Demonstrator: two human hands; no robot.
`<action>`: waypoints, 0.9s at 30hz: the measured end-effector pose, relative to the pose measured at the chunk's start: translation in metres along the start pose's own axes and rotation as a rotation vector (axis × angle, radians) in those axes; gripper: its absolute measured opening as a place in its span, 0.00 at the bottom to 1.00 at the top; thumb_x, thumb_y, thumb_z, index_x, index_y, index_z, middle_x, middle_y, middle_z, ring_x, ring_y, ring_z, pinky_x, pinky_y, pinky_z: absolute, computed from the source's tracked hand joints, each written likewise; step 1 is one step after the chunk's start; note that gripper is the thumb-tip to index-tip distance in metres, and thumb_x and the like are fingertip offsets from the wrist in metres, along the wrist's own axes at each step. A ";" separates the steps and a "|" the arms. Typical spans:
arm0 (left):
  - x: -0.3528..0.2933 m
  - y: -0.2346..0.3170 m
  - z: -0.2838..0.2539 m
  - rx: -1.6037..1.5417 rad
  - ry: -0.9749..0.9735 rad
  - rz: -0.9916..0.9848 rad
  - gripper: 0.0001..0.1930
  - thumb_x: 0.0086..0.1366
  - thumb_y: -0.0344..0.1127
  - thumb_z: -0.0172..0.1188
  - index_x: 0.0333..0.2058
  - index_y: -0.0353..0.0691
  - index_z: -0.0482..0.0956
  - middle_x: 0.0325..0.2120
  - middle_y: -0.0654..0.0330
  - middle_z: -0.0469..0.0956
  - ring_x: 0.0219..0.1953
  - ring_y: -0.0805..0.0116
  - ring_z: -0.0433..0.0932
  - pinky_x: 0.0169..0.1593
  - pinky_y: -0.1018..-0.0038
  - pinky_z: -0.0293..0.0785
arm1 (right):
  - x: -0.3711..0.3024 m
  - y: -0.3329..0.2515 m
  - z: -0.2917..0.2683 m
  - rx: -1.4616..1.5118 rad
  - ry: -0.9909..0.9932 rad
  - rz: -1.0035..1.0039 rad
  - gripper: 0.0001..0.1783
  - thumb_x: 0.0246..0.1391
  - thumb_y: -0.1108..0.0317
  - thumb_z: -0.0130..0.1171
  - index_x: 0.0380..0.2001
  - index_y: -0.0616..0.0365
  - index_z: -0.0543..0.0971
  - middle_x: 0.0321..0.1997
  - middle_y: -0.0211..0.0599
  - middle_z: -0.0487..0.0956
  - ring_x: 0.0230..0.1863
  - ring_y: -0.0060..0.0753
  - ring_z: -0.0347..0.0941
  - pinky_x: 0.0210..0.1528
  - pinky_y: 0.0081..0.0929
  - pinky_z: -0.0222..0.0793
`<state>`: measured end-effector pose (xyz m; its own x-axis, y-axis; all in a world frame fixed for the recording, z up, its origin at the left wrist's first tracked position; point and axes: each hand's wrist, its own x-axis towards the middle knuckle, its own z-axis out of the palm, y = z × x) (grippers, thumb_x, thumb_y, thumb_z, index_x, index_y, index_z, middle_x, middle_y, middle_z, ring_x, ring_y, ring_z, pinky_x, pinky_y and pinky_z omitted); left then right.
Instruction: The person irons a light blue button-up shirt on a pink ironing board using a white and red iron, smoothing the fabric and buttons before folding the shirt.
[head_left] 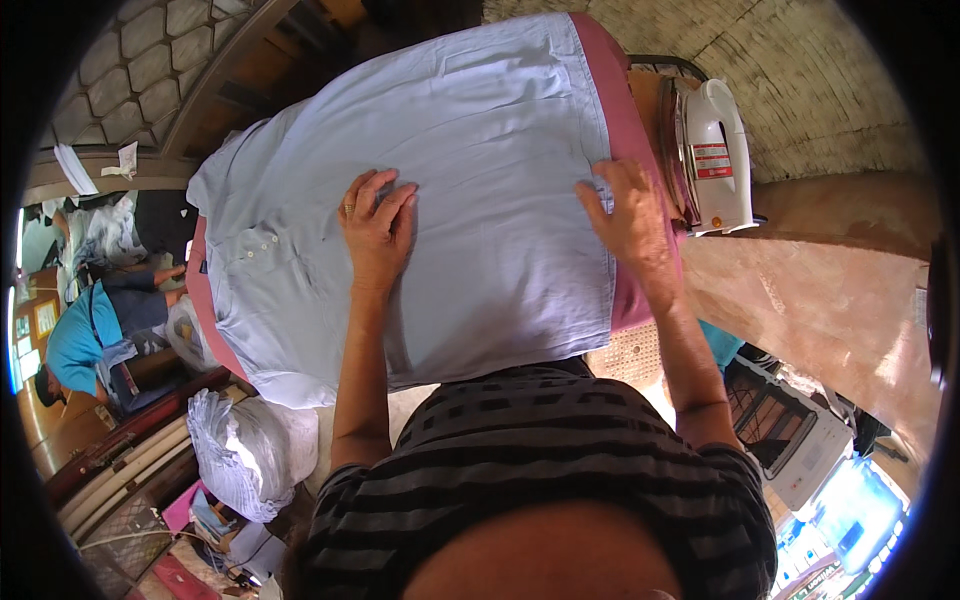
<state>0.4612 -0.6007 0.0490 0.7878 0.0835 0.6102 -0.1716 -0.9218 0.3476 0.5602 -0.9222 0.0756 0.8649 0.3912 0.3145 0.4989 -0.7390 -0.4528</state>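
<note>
I'm watching from the head camera, taking clock positions from mid-view. The light-blue shirt (480, 270) is filling the centre, lying mostly flat over a mauve padded ironing board (628, 290), with shallow wrinkles running across it. Its small white buttons are showing out at 9-10 o'clock; the board cover is peeking out past the hem on the 3 o'clock side.

Left hand (375, 222) is sitting at 10 o'clock over the shirt, fingers half-curled and slightly parted, gripping nothing I'm seeing. It's wearing a ring. Right hand (628, 215) is reaching over the hem at 2 o'clock, thumb standing wide of the fingers, no cloth showing in the gap. I'm not able to tell how hard either is pressing.

White clothes iron (735, 150) is resting farther out at 2 o'clock, just beside the board's end, soleplate facing the board. Clear plastic bag (250, 445) is bulging at 8 o'clock. Co-worker in a teal top (85, 335) is showing well apart at 9 o'clock. Metal lattice (140, 75) is standing at 10 o'clock, far out.
</note>
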 end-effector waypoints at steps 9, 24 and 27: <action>0.003 -0.010 -0.002 -0.192 -0.027 -0.144 0.06 0.60 0.32 0.66 0.36 0.51 0.84 0.43 0.69 0.77 0.49 0.63 0.73 0.50 0.63 0.62 | -0.001 -0.001 0.024 0.032 0.046 0.180 0.10 0.53 0.66 0.65 0.34 0.57 0.75 0.36 0.42 0.77 0.39 0.51 0.74 0.42 0.46 0.69; 0.061 0.004 0.017 0.004 -0.280 0.190 0.17 0.59 0.46 0.68 0.46 0.48 0.82 0.50 0.64 0.73 0.52 0.60 0.70 0.53 0.54 0.61 | 0.003 -0.017 0.014 0.165 0.096 0.381 0.17 0.54 0.68 0.66 0.45 0.56 0.74 0.28 0.42 0.81 0.29 0.42 0.80 0.34 0.36 0.75; 0.067 0.008 0.020 0.034 -0.400 0.154 0.19 0.62 0.45 0.65 0.50 0.46 0.80 0.54 0.62 0.72 0.56 0.57 0.70 0.57 0.55 0.62 | -0.004 -0.009 0.012 0.235 0.130 0.390 0.17 0.53 0.69 0.67 0.45 0.56 0.74 0.27 0.40 0.81 0.28 0.40 0.79 0.33 0.33 0.75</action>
<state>0.5244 -0.6103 0.0787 0.9230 -0.2036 0.3265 -0.2911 -0.9244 0.2465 0.5531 -0.9111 0.0684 0.9836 0.0261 0.1784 0.1500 -0.6673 -0.7295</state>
